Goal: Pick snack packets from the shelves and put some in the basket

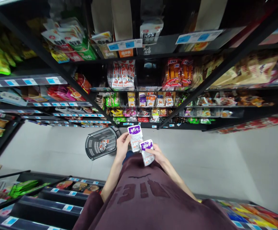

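Observation:
My left hand [123, 145] is closed on the edge of a purple-and-white snack packet [136, 142], thumb across its front. A second packet [148, 158] of the same look is pinched in my right hand [157, 154], a little lower and to the right. The two packets are close together in front of my body, printed sides facing up at me, and the right one covers a corner of the left one. To the left of my left hand, a dark grey shopping basket [89, 145] stands on the floor with a few small packets [104, 144] inside.
Ahead, black shelves hold rows of bagged snacks [123, 75], with small packets [150, 99] in bins lower down. Price labels [125, 44] line the shelf edges. Behind me on the left is a tiered display rack [40, 209]; colourful packages [249, 212] lie behind on the right. Pale floor [189, 150] runs between.

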The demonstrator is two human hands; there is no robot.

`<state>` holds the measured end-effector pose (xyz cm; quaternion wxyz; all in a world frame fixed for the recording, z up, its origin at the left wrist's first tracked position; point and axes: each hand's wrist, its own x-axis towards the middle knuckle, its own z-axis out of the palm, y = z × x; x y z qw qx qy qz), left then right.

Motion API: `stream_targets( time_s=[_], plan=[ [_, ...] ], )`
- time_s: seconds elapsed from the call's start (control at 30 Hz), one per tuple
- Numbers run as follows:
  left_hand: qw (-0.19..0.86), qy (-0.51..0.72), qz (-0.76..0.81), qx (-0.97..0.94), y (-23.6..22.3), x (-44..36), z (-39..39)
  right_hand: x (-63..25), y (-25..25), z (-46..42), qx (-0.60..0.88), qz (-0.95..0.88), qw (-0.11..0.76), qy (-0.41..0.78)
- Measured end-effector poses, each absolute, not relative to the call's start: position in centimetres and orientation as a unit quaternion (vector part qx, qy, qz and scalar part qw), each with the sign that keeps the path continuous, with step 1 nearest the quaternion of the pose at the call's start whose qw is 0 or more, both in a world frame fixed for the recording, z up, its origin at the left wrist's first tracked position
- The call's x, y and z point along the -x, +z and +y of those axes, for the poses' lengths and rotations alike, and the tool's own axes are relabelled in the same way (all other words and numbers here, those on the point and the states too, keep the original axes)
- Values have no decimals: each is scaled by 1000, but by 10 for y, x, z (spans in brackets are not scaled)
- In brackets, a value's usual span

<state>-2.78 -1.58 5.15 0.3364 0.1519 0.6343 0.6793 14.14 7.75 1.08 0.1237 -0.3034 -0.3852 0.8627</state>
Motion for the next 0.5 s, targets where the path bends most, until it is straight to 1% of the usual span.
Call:
stream_targets(
  time_s=[0.33, 0.5],
  plan=[
    [344, 685, 625, -147, 49, 33, -12, -137, 9, 80, 300, -380, 129, 865],
    [320, 690, 633, -147, 50, 36, -11, -133, 15, 84, 266, -372, 127, 880]
  ],
)
